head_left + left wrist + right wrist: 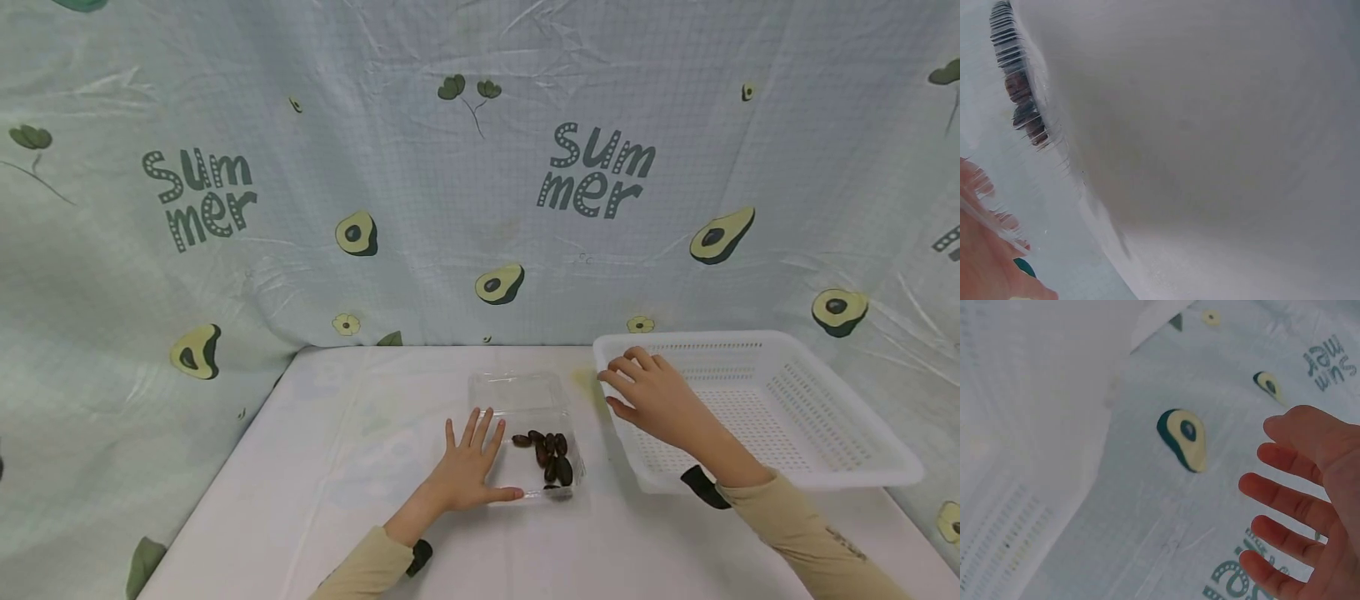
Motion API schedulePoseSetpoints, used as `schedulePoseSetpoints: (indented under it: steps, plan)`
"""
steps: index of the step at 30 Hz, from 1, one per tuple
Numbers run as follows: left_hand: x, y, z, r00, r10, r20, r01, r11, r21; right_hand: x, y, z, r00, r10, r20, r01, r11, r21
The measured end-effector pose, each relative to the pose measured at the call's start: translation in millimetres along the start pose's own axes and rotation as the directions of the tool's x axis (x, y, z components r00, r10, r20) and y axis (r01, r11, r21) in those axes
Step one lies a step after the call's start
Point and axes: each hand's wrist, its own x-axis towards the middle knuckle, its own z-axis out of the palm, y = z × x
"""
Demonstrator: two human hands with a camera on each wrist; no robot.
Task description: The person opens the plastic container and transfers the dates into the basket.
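A clear plastic box [578,467] stands on the table with its lid [519,392] folded back. Several dark brown dates [562,470] lie in its right half, and some also show through the ribbed wall in the left wrist view. My left hand [467,473] spreads its fingers wide at the box's left side, thumb along the front edge. Over the left rim of a white basket [787,481] hovers my right hand [660,402], fingers loosely bent. Nothing sits between its fingers [1285,500] in the right wrist view.
The slotted basket takes up the table's right side, right of the box. Behind the white table [360,467] hangs a pale curtain [420,167] printed with avocados and lettering. Its folds also line both sides.
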Motion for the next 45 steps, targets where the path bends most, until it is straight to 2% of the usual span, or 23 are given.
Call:
schedulePoseSetpoints:
  steps: [8,13,19,25,32,41,45]
  plan:
    - [0.8,-3.4,1.2,1.0,-0.012,0.013,0.013,1.0,-0.024,11.7,-47,20,0.994,0.019,0.106,-0.018,1.0,-0.007]
    - [-0.6,-6.5,-1.1,1.0,-0.017,0.02,0.018,0.998,-0.061,11.0,-68,45,0.987,-0.033,0.16,0.037,0.999,-0.025]
    - [-4.1,-9.7,-2.6,1.0,-0.004,0.025,0.005,0.999,-0.042,10.4,-84,72,0.983,-0.068,0.172,0.086,0.992,-0.097]
    - [-6.1,-10.2,-0.7,1.0,0.02,0.012,-0.02,0.999,-0.026,10.6,-97,84,0.965,-0.081,0.25,0.109,0.989,-0.103]
    - [-7.5,-11.0,1.4,0.999,0.036,0.004,-0.036,0.999,-0.005,10.2,-105,92,0.932,-0.098,0.348,0.137,0.986,-0.091]
    - [-7.4,-11.5,2.0,0.999,0.038,-0.007,-0.038,0.999,0.007,6.9,-106,100,0.941,-0.104,0.323,0.143,0.985,-0.101]
    - [-8.0,-10.7,0.6,0.999,0.033,-0.003,-0.033,0.999,0.01,6.0,-106,102,0.938,-0.102,0.331,0.142,0.985,-0.098]
